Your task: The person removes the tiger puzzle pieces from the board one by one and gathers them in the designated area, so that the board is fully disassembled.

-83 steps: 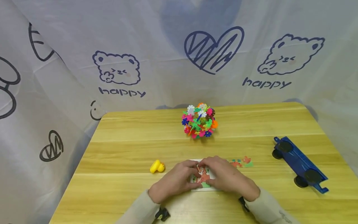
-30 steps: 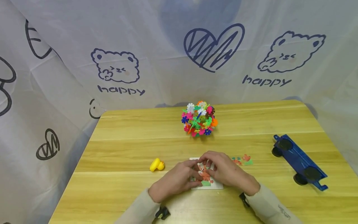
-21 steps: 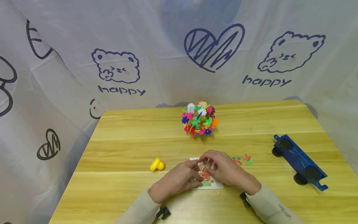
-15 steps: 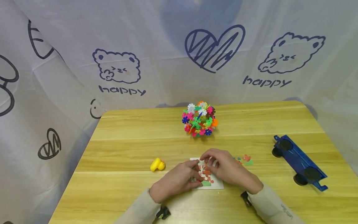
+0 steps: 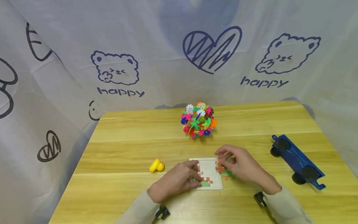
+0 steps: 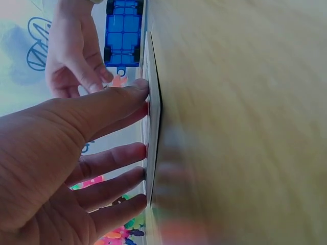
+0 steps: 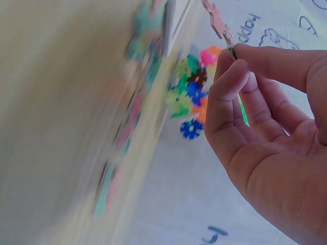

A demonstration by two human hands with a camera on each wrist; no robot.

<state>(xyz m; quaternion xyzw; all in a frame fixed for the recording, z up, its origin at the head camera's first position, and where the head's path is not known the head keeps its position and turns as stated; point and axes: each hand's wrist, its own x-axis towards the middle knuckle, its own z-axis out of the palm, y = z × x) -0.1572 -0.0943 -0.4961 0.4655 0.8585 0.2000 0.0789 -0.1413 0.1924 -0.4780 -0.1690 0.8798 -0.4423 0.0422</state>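
Observation:
A white jigsaw puzzle board (image 5: 211, 179) lies on the table in the head view, with a few orange and green pieces (image 5: 206, 182) in its lower left part. My left hand (image 5: 179, 180) rests its fingertips on the board's left side; in the left wrist view its fingers reach out to the board's face (image 6: 152, 117). Over the board's right edge, my right hand (image 5: 240, 163) pinches an orange puzzle piece (image 5: 219, 167) between thumb and forefinger. The right wrist view shows this puzzle piece (image 7: 217, 20) raised off the table; it may be several joined pieces.
Loose puzzle pieces (image 5: 227, 175) lie right of the board, partly under my right hand. A yellow toy duck (image 5: 157, 165) sits to the left. Behind stands a ball of colourful flower-shaped discs (image 5: 197, 121). On the right a blue toy car (image 5: 297, 161) lies with its wheels showing.
My right hand has lifted orange puzzle pieces out of the board's middle and moved right with them, baring white board. The left hand has stayed on the board's left side.

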